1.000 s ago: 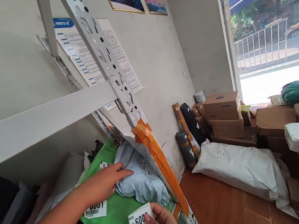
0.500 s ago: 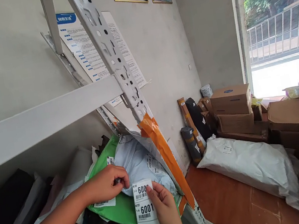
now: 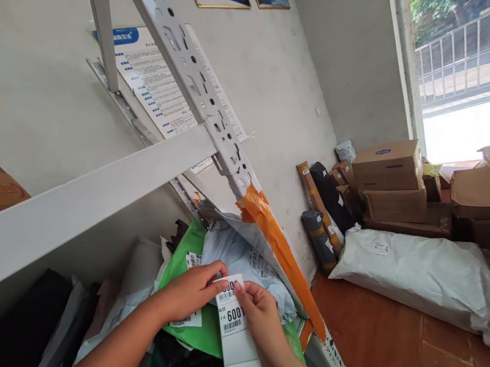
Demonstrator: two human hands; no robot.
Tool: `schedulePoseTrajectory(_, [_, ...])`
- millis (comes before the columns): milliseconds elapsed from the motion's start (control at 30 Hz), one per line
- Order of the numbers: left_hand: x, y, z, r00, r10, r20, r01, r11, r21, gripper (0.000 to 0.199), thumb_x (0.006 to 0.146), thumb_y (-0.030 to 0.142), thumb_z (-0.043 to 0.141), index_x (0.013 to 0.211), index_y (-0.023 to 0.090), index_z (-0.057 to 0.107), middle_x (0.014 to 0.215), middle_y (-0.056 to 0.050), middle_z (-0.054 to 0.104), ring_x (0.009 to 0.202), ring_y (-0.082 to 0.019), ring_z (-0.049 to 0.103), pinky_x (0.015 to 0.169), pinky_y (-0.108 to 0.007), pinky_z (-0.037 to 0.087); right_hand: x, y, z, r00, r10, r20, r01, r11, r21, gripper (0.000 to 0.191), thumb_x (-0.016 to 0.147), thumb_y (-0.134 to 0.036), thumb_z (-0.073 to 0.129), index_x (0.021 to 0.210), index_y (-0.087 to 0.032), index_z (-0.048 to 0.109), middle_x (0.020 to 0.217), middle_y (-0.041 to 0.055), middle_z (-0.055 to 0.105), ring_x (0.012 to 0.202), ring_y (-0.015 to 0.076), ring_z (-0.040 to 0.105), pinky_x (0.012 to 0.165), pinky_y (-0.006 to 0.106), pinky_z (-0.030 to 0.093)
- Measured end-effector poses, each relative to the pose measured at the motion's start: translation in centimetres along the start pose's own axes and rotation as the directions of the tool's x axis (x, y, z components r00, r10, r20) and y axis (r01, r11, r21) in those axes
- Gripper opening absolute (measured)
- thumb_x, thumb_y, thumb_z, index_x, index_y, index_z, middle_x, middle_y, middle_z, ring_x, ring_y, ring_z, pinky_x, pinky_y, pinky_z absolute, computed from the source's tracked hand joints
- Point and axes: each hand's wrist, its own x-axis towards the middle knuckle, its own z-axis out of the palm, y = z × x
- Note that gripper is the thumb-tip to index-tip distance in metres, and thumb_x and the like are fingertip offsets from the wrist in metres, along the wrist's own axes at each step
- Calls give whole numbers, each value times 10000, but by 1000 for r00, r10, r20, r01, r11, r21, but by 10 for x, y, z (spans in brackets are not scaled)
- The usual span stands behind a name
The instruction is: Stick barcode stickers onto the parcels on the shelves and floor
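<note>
A long strip of white printed labels [image 3: 241,358] hangs between my hands, with numbers such as 6001 on it. My left hand [image 3: 197,290] pinches the strip's top left edge between thumb and fingers. From the right side, my right hand [image 3: 261,308] grips the same strip near its top, thumb in front. Behind the hands lie a green parcel bag [image 3: 209,341] with white labels and a pale blue-white parcel bag [image 3: 230,241], both on the shelf.
A white shelf beam [image 3: 89,199] crosses at the left, meeting a perforated post [image 3: 196,79] wrapped lower down in orange tape [image 3: 278,246]. On the right floor are a large white parcel [image 3: 417,274] and cardboard boxes [image 3: 386,168].
My left hand has moved onto the top of the label strip and now pinches it. The strip has been raised, showing more labels below. The view has shifted slightly left.
</note>
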Motion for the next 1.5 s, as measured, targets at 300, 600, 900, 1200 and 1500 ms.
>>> schedulePoseTrajectory(300, [7,-5,9,982,-99,-160,121,983,135,228,919,409,268,853,233,397,764,7,533,742,-193,514,662,-288,356,10,2,11,1000,-8,-2,8,996,-87,524,551,-673,711,595,-201,488,493,-74,428,454,73,284,452,234,257])
schedulePoseTrajectory(600, [17,0,20,971,-115,-208,191,899,395,313,934,330,218,1008,200,493,906,-90,600,697,-216,589,591,-311,391,3,-4,2,997,-6,-71,-6,986,-165,542,598,-670,675,515,-212,398,463,-83,355,449,67,245,422,228,213])
schedulePoseTrajectory(900, [20,-1,23,971,-148,-186,215,880,423,315,944,301,228,1043,190,505,880,-94,631,741,-235,608,601,-305,398,-10,-5,-14,993,98,70,-79,970,-228,504,529,-603,778,725,-161,637,592,1,607,499,116,479,452,236,365])
schedulePoseTrajectory(1200, [16,16,28,942,-152,-300,285,834,472,332,891,149,325,1165,76,497,1157,-219,568,959,-312,603,761,-388,463,-43,-11,-50,982,-66,-179,10,955,-297,498,593,-603,743,520,-186,480,459,-68,383,441,65,288,386,214,215])
schedulePoseTrajectory(1500, [-37,45,31,985,16,-169,46,932,359,507,789,31,377,1252,147,547,1327,-123,554,1257,-314,452,1125,-537,186,-61,-51,-109,965,26,-261,-89,968,-235,465,537,-593,793,640,-172,626,499,-13,550,410,90,414,374,213,333])
